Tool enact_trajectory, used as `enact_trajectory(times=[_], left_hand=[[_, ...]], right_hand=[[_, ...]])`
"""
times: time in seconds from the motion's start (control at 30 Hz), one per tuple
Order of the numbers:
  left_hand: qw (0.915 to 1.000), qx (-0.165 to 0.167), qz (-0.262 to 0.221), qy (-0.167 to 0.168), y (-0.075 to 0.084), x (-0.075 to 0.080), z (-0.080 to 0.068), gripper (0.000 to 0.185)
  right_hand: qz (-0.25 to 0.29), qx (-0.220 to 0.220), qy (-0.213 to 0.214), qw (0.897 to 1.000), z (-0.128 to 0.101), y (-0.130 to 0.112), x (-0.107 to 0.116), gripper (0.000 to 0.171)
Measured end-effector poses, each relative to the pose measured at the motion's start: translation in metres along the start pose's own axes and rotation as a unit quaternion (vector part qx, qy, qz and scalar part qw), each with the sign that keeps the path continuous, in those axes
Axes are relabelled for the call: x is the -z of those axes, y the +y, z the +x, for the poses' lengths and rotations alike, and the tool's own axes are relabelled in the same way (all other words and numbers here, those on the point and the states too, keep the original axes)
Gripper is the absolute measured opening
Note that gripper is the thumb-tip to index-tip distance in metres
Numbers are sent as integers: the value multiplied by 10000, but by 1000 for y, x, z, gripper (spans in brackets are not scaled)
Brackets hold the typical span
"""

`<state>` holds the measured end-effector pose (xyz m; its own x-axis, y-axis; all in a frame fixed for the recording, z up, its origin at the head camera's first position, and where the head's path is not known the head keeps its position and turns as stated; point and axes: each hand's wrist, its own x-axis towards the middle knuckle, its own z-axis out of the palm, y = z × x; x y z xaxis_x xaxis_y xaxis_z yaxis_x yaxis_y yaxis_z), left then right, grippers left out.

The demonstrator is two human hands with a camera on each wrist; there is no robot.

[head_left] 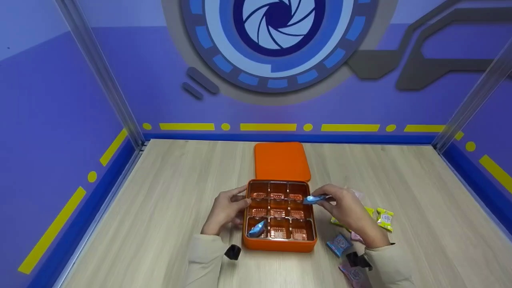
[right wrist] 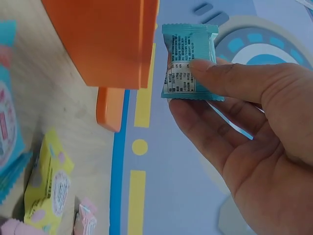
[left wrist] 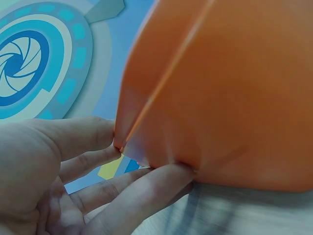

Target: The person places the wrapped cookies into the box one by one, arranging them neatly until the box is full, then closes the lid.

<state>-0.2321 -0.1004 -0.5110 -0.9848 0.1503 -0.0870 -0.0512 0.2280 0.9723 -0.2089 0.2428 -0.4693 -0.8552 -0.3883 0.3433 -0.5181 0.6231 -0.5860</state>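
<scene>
An orange square box (head_left: pixel 279 245) with a clear divided tray inside sits on the table. One blue-wrapped candy (head_left: pixel 257 228) lies in its front-left compartment. My left hand (head_left: pixel 224 210) holds the box's left side, thumb at the rim and fingers against the outer wall; the left wrist view shows these fingers touching the orange wall (left wrist: pixel 234 107). Over the right rim, near the back-right compartments, my right hand (head_left: pixel 349 209) pinches another blue-wrapped candy (head_left: pixel 314 199). Printed text shows on that packet in the right wrist view, between thumb and fingers.
An orange lid (head_left: pixel 282 161) lies flat behind the box. To the right are loose wrapped candies: a yellow one (head_left: pixel 385 219), a blue one (head_left: pixel 339 245), a pink one (head_left: pixel 353 275) and others partly hidden under my right hand. Purple panels (head_left: pixel 120 72) wall the table's back and sides.
</scene>
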Motion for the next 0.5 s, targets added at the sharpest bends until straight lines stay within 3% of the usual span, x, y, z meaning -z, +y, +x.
enact_trajectory(times=[0.23, 0.5], left_hand=[[9999, 67, -79, -12, 1, 0, 0, 54], [9999, 85, -133, -43, 0, 0, 1, 54]], right_hand=[[168, 135, -173, 9996, 2, -5, -5, 28], [-184, 164, -200, 9995, 1, -13, -11, 29]])
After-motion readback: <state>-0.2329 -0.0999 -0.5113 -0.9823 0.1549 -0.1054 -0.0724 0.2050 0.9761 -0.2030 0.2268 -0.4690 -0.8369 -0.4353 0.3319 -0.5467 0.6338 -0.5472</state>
